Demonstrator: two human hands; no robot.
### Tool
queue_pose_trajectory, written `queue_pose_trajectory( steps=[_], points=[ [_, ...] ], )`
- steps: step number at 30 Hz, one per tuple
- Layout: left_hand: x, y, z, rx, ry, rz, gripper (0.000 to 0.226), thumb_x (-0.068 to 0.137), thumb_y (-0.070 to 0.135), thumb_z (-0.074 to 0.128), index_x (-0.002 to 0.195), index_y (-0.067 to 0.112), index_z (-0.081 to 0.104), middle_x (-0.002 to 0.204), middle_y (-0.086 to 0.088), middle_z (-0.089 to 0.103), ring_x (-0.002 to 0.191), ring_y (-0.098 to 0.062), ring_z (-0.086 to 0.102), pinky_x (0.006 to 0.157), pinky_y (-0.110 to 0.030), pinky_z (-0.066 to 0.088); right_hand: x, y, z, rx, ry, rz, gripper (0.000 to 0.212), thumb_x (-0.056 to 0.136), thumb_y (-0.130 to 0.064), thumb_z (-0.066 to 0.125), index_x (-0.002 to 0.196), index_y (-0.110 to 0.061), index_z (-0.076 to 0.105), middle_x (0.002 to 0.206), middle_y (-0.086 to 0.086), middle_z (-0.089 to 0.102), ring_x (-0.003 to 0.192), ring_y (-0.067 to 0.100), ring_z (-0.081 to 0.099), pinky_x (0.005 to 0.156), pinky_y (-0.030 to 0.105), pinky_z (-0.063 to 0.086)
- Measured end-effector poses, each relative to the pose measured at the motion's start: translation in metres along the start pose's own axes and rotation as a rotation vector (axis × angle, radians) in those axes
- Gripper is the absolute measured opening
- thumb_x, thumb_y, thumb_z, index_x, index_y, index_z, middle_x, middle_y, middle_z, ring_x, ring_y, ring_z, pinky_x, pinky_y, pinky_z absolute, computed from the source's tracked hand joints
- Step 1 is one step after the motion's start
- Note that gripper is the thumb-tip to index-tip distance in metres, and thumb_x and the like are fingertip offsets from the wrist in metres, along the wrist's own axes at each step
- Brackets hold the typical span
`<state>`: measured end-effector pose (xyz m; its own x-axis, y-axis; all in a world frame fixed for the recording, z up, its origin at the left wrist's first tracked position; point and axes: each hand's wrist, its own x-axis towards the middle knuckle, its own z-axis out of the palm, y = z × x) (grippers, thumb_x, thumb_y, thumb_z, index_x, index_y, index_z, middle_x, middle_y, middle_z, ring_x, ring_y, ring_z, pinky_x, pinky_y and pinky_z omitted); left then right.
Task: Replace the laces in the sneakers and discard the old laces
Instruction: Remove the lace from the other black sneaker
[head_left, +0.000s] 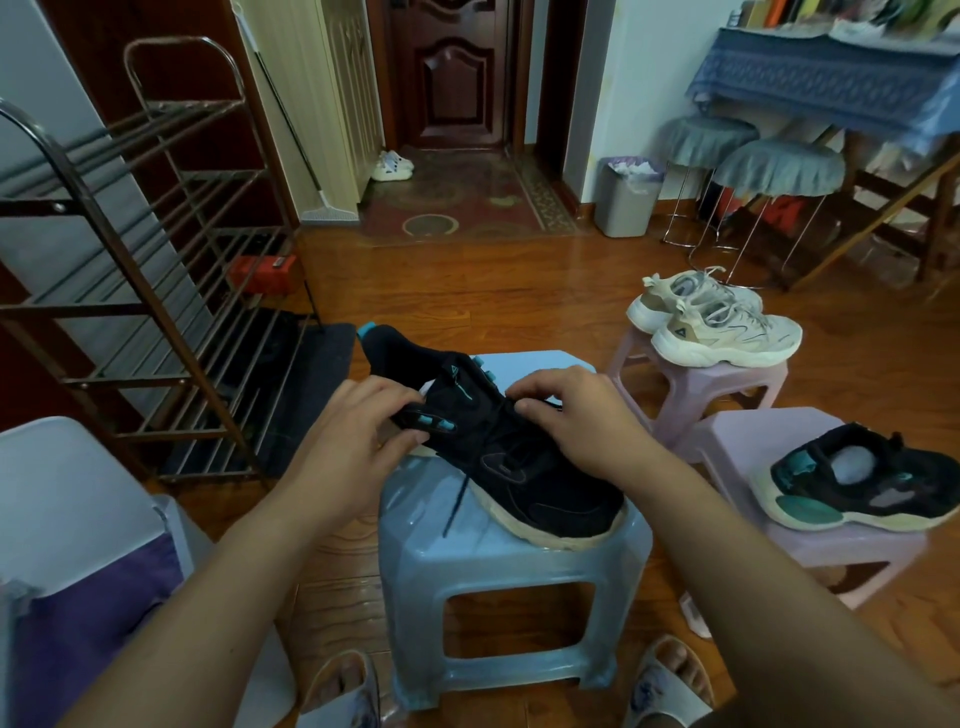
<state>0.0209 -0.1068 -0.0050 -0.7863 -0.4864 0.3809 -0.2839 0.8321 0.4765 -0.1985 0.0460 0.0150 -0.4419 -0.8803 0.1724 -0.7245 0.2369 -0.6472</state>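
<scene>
Left grip (358, 431) holds black sneaker (498, 447) by heel side; right grip (571, 415) pinches black lace (460, 493) near top holes. Sneaker sits on blue stool (519, 571), toe close to edge — hard tug may slide it off. Loose lace end dangles — may snag.

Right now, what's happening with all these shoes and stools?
A person is working on a black sneaker that lies on a blue stool. The left hand holds the shoe near its heel end, and the right hand has its fingers curled at the lace area. A dark lace hangs down the shoe's side. The matching black sneaker waits on a pink stool, apparently unlaced, and a white pair sits on another pink stool behind. A bin stands by the wall.
</scene>
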Motion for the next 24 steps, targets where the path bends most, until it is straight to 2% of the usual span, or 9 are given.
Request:
queue_pose_trajectory(
  steps=[3,6,9,12,14,16,19,21,24],
  points=[
    [0.001,0.001,0.000,0.016,0.002,0.002,0.027,0.092,0.024,0.072,0.115,0.034,0.064,0.107,0.030,0.050,0.101,-0.007,0.045,0.086,-0.018,0.036,0.004,0.001,0.000,-0.033,0.050,0.003,0.008,0.092,-0.022,0.071,0.092,-0.027,0.078,0.092,-0.013,0.074,0.092,0.006,0.065,0.085,0.026,0.049],
    [0.002,0.000,0.000,0.020,0.003,-0.009,0.027,0.092,0.026,0.072,0.117,0.034,0.065,0.108,0.029,0.051,0.101,-0.006,0.045,0.085,-0.017,0.035,0.009,0.019,-0.006,-0.233,0.252,0.081,0.009,0.094,-0.025,0.068,0.091,-0.020,0.076,0.089,-0.002,0.073,0.089,0.019,0.063,0.077,0.034,0.050],
    [0.001,-0.001,0.000,0.017,-0.005,-0.008,0.027,0.092,0.026,0.072,0.117,0.033,0.066,0.107,0.029,0.051,0.101,-0.007,0.046,0.085,-0.018,0.035,0.004,0.062,-0.038,-0.248,0.453,0.550,0.015,0.096,-0.019,0.059,0.097,-0.009,0.070,0.087,0.011,0.068,0.086,0.030,0.064,0.070,0.037,0.051],
    [-0.001,0.000,0.001,0.021,0.007,-0.010,0.027,0.092,0.024,0.073,0.117,0.031,0.066,0.108,0.024,0.053,0.101,-0.005,0.044,0.087,-0.016,0.034,-0.015,0.097,-0.060,-0.295,0.403,0.872,0.024,0.097,-0.012,0.053,0.112,0.002,0.065,0.107,0.024,0.066,0.106,0.042,0.061,0.077,0.039,0.045],
    [0.000,0.002,0.002,0.023,0.022,-0.028,0.029,0.092,0.024,0.073,0.119,0.030,0.066,0.109,0.022,0.054,0.102,-0.004,0.043,0.086,-0.014,0.034,-0.015,0.090,-0.060,-0.367,0.384,0.765,0.028,0.097,-0.018,0.056,0.119,-0.004,0.066,0.115,0.022,0.064,0.113,0.039,0.057,0.089,0.044,0.046],
    [0.002,0.004,0.003,0.026,0.030,-0.043,0.029,0.092,0.026,0.072,0.120,0.029,0.066,0.109,0.021,0.054,0.101,-0.004,0.042,0.084,-0.016,0.035,-0.013,0.059,-0.050,-0.332,0.356,0.413,0.024,0.096,-0.024,0.061,0.117,-0.015,0.070,0.113,0.010,0.065,0.110,0.029,0.056,0.096,0.043,0.043],
    [0.004,0.008,0.004,0.034,0.036,-0.051,0.029,0.093,0.028,0.071,0.121,0.029,0.065,0.109,0.019,0.055,0.100,-0.007,0.043,0.084,-0.025,0.039,-0.025,-0.011,-0.016,-0.141,0.128,-0.018,0.015,0.092,-0.033,0.070,0.105,-0.028,0.075,0.100,-0.011,0.062,0.102,0.011,0.049,0.089,0.028,0.036],
    [0.004,0.010,0.004,0.048,0.043,-0.062,0.029,0.092,0.028,0.071,0.121,0.030,0.065,0.109,0.018,0.055,0.099,-0.008,0.042,0.083,-0.031,0.042,-0.032,-0.032,0.009,-0.181,0.072,-0.138,0.018,0.090,-0.040,0.071,0.104,-0.029,0.072,0.098,-0.011,0.058,0.098,0.008,0.041,0.080,0.023,0.027],
    [0.002,0.013,0.004,0.056,0.037,-0.073,0.028,0.092,0.028,0.072,0.119,0.032,0.065,0.107,0.018,0.054,0.098,-0.008,0.042,0.081,-0.032,0.043,-0.028,-0.036,0.017,-0.249,0.111,-0.149,0.017,0.089,-0.042,0.071,0.089,-0.026,0.066,0.090,-0.009,0.055,0.092,0.011,0.038,0.075,0.026,0.025]
  ],
)
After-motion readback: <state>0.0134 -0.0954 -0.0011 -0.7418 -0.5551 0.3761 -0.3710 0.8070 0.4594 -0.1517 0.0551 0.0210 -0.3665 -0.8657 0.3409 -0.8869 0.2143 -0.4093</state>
